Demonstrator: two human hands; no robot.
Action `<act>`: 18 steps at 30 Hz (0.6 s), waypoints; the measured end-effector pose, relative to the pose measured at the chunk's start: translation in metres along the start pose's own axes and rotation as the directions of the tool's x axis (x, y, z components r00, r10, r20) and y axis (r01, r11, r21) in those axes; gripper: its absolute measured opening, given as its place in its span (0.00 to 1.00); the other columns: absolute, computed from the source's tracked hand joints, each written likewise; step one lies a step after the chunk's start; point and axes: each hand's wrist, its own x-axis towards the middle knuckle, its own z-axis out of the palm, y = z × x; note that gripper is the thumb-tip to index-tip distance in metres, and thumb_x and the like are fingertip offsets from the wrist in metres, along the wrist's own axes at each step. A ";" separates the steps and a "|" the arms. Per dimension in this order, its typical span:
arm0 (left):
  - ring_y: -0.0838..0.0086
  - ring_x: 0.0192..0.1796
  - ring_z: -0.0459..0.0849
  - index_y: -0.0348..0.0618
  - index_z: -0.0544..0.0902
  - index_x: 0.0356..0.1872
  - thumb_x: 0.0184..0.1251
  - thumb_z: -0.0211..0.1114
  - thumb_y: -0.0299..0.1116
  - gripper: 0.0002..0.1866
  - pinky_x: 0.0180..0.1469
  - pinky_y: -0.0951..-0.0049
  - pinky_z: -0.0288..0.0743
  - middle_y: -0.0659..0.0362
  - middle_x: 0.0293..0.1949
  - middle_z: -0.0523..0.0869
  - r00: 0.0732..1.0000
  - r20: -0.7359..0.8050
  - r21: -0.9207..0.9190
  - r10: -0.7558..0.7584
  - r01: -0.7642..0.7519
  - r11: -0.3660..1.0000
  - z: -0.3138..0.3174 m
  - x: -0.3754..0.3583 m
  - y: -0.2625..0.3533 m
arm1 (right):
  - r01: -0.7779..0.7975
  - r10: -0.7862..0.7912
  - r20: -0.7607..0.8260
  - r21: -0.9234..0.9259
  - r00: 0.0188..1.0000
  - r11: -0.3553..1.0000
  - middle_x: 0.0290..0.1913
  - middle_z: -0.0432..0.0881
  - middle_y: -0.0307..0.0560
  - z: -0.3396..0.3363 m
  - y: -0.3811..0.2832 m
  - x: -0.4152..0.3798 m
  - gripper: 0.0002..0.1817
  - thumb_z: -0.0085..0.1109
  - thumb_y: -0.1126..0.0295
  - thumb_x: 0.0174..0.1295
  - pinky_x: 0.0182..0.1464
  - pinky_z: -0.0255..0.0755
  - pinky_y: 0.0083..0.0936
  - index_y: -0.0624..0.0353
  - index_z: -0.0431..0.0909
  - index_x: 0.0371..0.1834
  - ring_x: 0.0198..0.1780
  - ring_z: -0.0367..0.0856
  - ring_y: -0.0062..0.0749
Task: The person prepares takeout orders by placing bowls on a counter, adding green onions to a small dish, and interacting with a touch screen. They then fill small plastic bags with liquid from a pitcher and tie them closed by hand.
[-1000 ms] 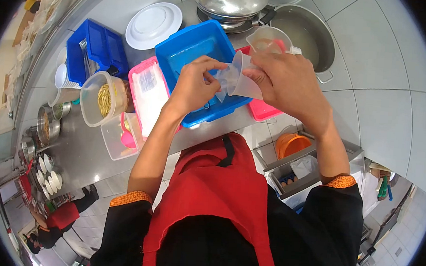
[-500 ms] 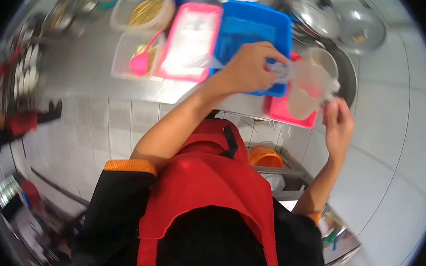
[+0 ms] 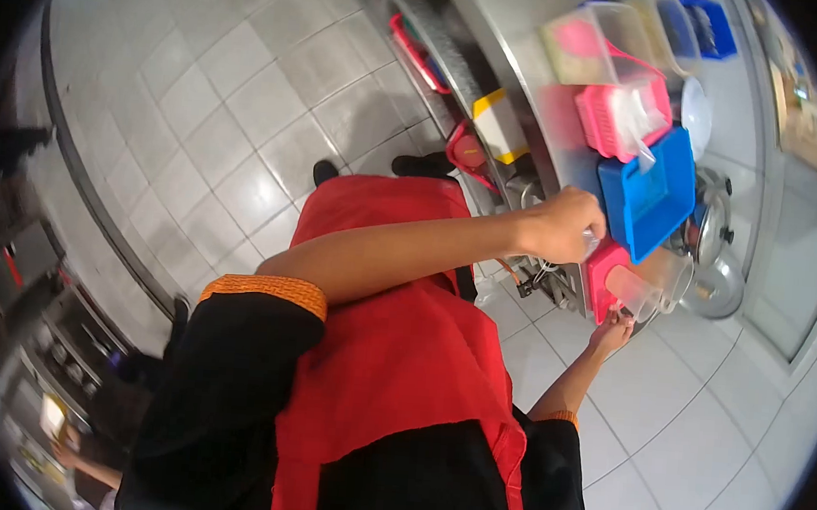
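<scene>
A clear plastic jug (image 3: 635, 292) tilts over the pink tray (image 3: 600, 268), with my right hand (image 3: 611, 332) closed at its handle. Close to the counter edge, my left hand (image 3: 562, 226) is closed round a small clear plastic item (image 3: 591, 239), mostly hidden by my fingers. The blue tray (image 3: 610, 186) lies just beyond my left hand. Beside that tray is a pink basket (image 3: 592, 121) with white material in it.
Clear tubs (image 3: 574, 53) stand at the far end of the steel counter (image 3: 501, 20). Pot lids (image 3: 709, 287) lie beyond the jug. Below the counter is a shelf with a red basket (image 3: 468, 150). A co-worker's arm (image 3: 95, 470) shows at lower left.
The view has swung, so the counter now lies at the right and more floor shows. My left hand has moved from over the blue tray to the counter edge.
</scene>
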 end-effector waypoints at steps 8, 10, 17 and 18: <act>0.62 0.39 0.84 0.37 0.86 0.42 0.46 0.63 0.15 0.18 0.40 0.69 0.78 0.49 0.39 0.83 0.960 -0.268 -0.048 -0.081 0.071 0.996 -0.078 -0.145 -0.064 | -0.190 0.190 -0.017 -0.053 0.982 0.980 0.50 0.78 0.54 0.015 -0.012 0.006 0.18 0.47 0.60 0.73 0.46 0.78 0.32 0.65 0.68 0.55 0.40 0.78 0.38; 0.68 0.36 0.84 0.36 0.85 0.42 0.47 0.62 0.14 0.18 0.36 0.72 0.77 0.51 0.40 0.83 0.944 -0.305 -0.083 -0.130 0.109 0.991 -0.086 -0.167 -0.068 | -0.235 0.233 -0.043 -0.055 0.971 0.970 0.51 0.77 0.54 0.020 -0.010 0.010 0.19 0.46 0.60 0.74 0.46 0.77 0.33 0.65 0.68 0.56 0.40 0.78 0.39; 0.79 0.28 0.80 0.36 0.86 0.45 0.49 0.57 0.14 0.20 0.33 0.79 0.75 0.56 0.41 0.82 0.909 -0.341 -0.199 -0.242 0.182 0.963 -0.110 -0.174 -0.032 | -0.358 0.367 -0.339 0.092 0.866 0.929 0.54 0.75 0.53 0.057 -0.019 -0.011 0.22 0.43 0.56 0.73 0.45 0.76 0.39 0.60 0.68 0.61 0.45 0.77 0.45; 0.79 0.28 0.80 0.36 0.86 0.45 0.49 0.57 0.14 0.20 0.33 0.79 0.75 0.56 0.41 0.82 0.926 -0.310 -0.170 -0.214 0.167 0.971 -0.110 -0.167 -0.027 | -0.347 0.371 -0.362 0.134 0.855 0.928 0.54 0.75 0.53 0.060 -0.016 -0.024 0.22 0.43 0.56 0.73 0.45 0.76 0.39 0.60 0.68 0.61 0.45 0.77 0.45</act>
